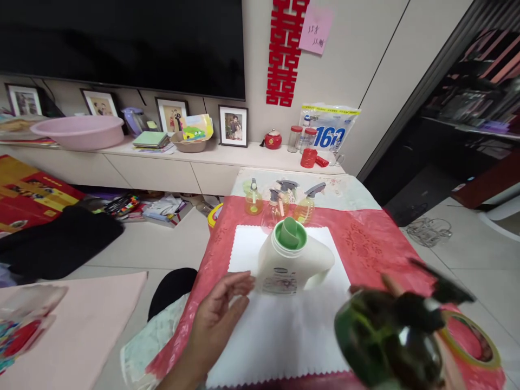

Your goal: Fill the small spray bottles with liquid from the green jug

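Green spray bottle (385, 338) tilted above the table's (365, 238) near right, your right hand's (450, 364) grip wrapped around its body, presumably for security; your left hand (215, 317) curved half-open, empty, beside the white jug (280, 268), whose mat (290, 346) probably protected the table.

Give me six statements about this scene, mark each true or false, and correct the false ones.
1. The right hand holds a dark green, rounded spray bottle. True.
2. The white plastic jug with a green spout lies on its side. False: it stands upright.
3. The jug is on a white sheet with a scalloped edge. True.
4. The left hand is clenched into a fist. False: it is open, beside the jug.
5. A ring-shaped roll of yellowish tape lies on the red plastic table cover. True.
6. The yellowish, translucent spray bottles stand between the jug and the person. False: they stand beyond the jug.
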Demonstrator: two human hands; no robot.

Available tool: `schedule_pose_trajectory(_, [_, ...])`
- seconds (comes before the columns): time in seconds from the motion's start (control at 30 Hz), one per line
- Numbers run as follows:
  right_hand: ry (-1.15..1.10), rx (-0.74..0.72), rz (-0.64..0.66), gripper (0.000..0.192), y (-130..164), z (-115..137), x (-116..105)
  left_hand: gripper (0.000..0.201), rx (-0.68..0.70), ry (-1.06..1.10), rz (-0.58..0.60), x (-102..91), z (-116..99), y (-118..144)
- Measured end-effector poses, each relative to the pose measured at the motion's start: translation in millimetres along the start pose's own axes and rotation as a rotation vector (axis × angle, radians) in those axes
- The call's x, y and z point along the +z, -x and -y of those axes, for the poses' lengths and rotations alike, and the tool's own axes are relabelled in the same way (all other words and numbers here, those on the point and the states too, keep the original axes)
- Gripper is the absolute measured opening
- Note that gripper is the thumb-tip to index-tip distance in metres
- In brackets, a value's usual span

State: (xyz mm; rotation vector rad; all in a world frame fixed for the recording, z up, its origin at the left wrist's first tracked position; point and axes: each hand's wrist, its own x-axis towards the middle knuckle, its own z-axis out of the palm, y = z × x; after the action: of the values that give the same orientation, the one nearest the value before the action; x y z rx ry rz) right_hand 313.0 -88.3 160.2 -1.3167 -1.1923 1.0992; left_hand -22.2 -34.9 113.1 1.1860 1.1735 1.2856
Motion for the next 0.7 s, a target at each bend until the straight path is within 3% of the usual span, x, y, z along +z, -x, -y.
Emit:
schedule_pose_trajectory(0.07, [-0.114,-0.048,-0.135,0.096,-32.9,1.8,-13.8,0.035,0.063,-0.206,-0.033,-5.2,22.3,-21.8])
schedule_pose_trajectory(0.17, [-0.168,-0.134,-0.229,0.091,-95.3,-5.8,-14.0,0.039,0.144,-0.414,0.032,-4.6,54.0,-44.9])
schedule_pose_trajectory(0.33, [-0.111,-0.092,-0.171,0.096,-174.0,-49.1,13.7,0.055,0.269,-0.588,0.09,6.1,100.2,-43.8])
schedule_pose_trajectory(0.5, [-0.104,-0.1,-0.132,0.1,-208.6,-86.5,40.2,0.066,0.322,-0.782,0.086,7.5,126.3,-33.0])
schedule_pose_trajectory(0.7, [-0.046,-0.151,-0.089,0.103,-225.1,-101.0,55.5,0.067,0.31,-0.84,0.081,9.8,119.8,-33.4])
